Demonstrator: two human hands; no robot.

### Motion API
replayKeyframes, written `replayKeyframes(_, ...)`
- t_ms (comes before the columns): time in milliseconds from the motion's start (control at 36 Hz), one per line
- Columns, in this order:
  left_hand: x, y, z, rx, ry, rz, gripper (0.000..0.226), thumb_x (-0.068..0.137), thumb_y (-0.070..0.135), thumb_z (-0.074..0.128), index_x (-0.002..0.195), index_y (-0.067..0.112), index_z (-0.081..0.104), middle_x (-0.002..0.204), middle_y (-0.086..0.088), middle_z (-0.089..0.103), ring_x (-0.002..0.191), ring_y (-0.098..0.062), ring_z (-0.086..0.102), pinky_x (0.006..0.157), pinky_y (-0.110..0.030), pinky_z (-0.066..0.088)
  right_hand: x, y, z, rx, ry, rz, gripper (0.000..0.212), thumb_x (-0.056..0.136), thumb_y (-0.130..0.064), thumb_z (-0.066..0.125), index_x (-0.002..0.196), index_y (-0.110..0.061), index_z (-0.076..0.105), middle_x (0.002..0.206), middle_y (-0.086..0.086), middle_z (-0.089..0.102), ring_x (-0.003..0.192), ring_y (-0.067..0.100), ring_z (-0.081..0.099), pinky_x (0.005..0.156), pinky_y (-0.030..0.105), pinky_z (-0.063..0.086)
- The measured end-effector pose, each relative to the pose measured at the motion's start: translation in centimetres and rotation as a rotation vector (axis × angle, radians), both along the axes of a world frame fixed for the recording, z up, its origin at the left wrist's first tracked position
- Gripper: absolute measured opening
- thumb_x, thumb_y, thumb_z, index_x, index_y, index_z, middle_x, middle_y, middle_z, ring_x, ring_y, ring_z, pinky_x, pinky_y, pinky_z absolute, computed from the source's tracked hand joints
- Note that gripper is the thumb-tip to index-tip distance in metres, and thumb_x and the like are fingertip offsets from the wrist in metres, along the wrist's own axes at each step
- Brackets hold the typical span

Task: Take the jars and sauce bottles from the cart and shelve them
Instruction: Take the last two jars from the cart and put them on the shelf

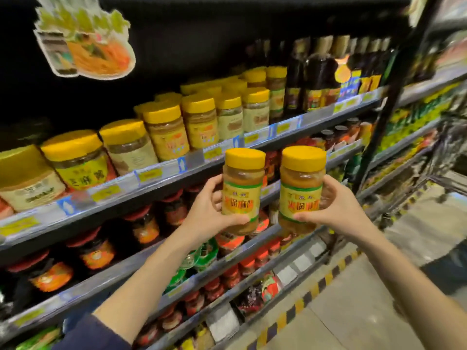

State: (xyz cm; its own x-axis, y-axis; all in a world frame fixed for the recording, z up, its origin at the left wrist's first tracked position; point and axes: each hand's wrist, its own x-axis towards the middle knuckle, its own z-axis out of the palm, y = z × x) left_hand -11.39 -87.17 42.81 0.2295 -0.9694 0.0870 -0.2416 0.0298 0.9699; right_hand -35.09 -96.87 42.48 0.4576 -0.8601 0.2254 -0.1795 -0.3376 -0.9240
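A dark sleeve (93, 334) shows at the bottom edge, and both bare forearms reach up from it toward the shelving. The left hand (206, 210) grips the left jar (242, 190): the thumb lies across the lower front of the label and the fingers curl round the jar's left side. The right hand (340, 210) grips the right jar (301, 188) the same way, mirrored, with the thumb low on the front and the fingers wrapped round the right side.

Both jars are held upright in the air, side by side with a narrow gap between them, in front of the second shelf's edge. They look alike. Each has a clear body filled with tan-orange paste and a wide yellow screw lid. The yellow label has green bands at top and bottom and red characters on an orange patch.

Behind them, red-lidded jars (146, 223) stand on the lower shelves. To the right, yellow-and-black tape (316, 286) runs along the floor.

Above, the top shelf (161, 181) has yellow price tags along its rail. It holds rows of shelved jars (166, 132) with the same yellow lids, some with paler labels. Dark bottles (318, 79) stand at its far right end. A food cut-out sign (83, 44) hangs at upper left against the black back panel.
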Motion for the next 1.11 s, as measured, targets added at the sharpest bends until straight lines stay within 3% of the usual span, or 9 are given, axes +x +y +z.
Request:
replayKeyframes(111,-0.4,-3.9,0.1,-0.003,0.012,-0.046,0.087,0.062,-0.004,0.081,0.131,0.024,0.036,0.107,0.000,0.067,0.094,-0.010,0.068,0.079,-0.027,0.056,-0.8,-3.0,-0.1,0.005,-0.008,-0.046,0.070,0.055,-0.004,0.086,0.117,-0.015,0.055,0.107,-0.004,0.068,0.095,0.003,0.067,0.075,0.015,0.055)
replayKeyframes(361,-2.9,-11.0,0.3,-0.011,0.008,-0.076,0.086,0.062,-0.002,0.080,0.128,0.029,0.034,0.108,0.003,0.066,0.096,-0.006,0.067,0.074,-0.019,0.055,-2.9,-10.2,0.2,-0.009,0.005,-0.038,0.076,0.055,-0.001,0.086,0.122,-0.011,0.053,0.109,-0.002,0.068,0.095,0.005,0.068,0.073,0.014,0.054)
replayKeyframes(528,-5.3,-14.8,0.3,-0.035,0.028,0.006,0.088,0.059,0.002,0.082,0.127,0.031,0.034,0.111,0.003,0.066,0.099,-0.007,0.066,0.076,-0.019,0.055,-4.0,-16.9,0.8,-0.042,0.005,0.054,0.074,0.056,0.000,0.085,0.122,-0.012,0.052,0.108,-0.003,0.068,0.092,0.003,0.069,0.071,0.014,0.054)
replayKeyframes(583,-6.3,-16.0,0.5,-0.049,0.034,0.050,0.087,0.056,0.006,0.082,0.125,0.032,0.036,0.110,0.003,0.066,0.100,-0.009,0.066,0.077,-0.020,0.055,-4.3,-19.1,1.3,-0.052,0.008,0.096,0.075,0.053,-0.005,0.086,0.120,-0.013,0.053,0.110,-0.001,0.068,0.095,0.007,0.068,0.076,0.018,0.056)
replayKeyframes(694,-8.2,-18.0,1.1,-0.079,0.052,0.142,0.076,0.063,-0.005,0.077,0.115,0.036,0.040,0.105,0.009,0.064,0.093,0.000,0.066,0.071,-0.014,0.053,-5.1,-23.3,2.6,-0.070,0.020,0.180,0.079,0.048,-0.020,0.086,0.120,-0.015,0.054,0.111,-0.001,0.068,0.098,0.009,0.068,0.081,0.023,0.056)
replayKeyframes(778,-9.4,-19.3,2.0,-0.106,0.048,0.207,0.083,0.062,-0.002,0.078,0.127,0.029,0.036,0.108,0.007,0.065,0.099,-0.005,0.065,0.077,-0.017,0.055,-5.5,-25.8,3.6,-0.074,0.020,0.242,0.082,0.048,-0.021,0.086,0.123,-0.016,0.053,0.112,0.000,0.068,0.098,0.009,0.068,0.080,0.024,0.057)
replayKeyframes(861,-10.5,-20.6,3.5,-0.146,0.037,0.256,0.084,0.064,-0.006,0.076,0.127,0.029,0.033,0.109,0.006,0.064,0.093,0.000,0.067,0.075,-0.016,0.055,-5.8,-27.9,4.5,-0.069,0.019,0.301,0.078,0.051,-0.015,0.086,0.122,-0.015,0.053,0.115,0.003,0.066,0.102,0.013,0.067,0.083,0.029,0.057)
replayKeyframes(972,-11.3,-22.6,6.1,-0.207,-0.009,0.310,0.091,0.056,0.011,0.079,0.132,0.029,0.031,0.114,0.005,0.063,0.100,-0.006,0.066,0.081,-0.021,0.055,-6.4,-29.6,5.7,-0.079,-0.006,0.364,0.071,0.054,-0.005,0.085,0.117,-0.018,0.054,0.113,-0.001,0.066,0.098,0.004,0.067,0.074,0.016,0.055)
replayKeyframes(1111,-11.2,-25.8,9.3,-0.267,-0.125,0.354,0.095,0.057,0.014,0.081,0.138,0.018,0.032,0.121,-0.002,0.062,0.107,-0.013,0.064,0.085,-0.028,0.056,-7.0,-30.8,7.1,-0.080,-0.051,0.411,0.072,0.054,-0.005,0.085,0.118,-0.018,0.053,0.107,-0.006,0.068,0.094,0.003,0.068,0.070,0.015,0.055)
